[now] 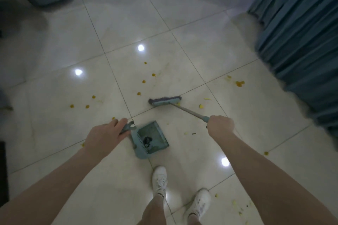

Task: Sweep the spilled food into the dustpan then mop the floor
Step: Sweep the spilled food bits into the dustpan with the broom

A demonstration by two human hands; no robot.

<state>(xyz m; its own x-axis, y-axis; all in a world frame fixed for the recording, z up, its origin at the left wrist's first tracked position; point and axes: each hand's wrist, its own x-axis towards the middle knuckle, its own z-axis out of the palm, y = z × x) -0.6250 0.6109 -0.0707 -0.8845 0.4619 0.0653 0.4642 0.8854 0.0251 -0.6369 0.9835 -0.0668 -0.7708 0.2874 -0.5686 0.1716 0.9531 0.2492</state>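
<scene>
Bare forearms, no sleeves in view; bare lower legs; white lace-up sneakers (159, 179) with dark-striped white socks (161, 196) at the ankles.

Glossy pale tiled floor (182, 11), dark grout lines, light glare spots. Orange-yellow food bits (144, 81) scattered mid-floor, larger blob (239, 83) near skirted table cloth (300, 42) at right edge. Teal dustpan (151, 139) resting on floor; broom head (164, 101) touching floor beyond it. Two white shoes (159, 181) at near edge.
</scene>
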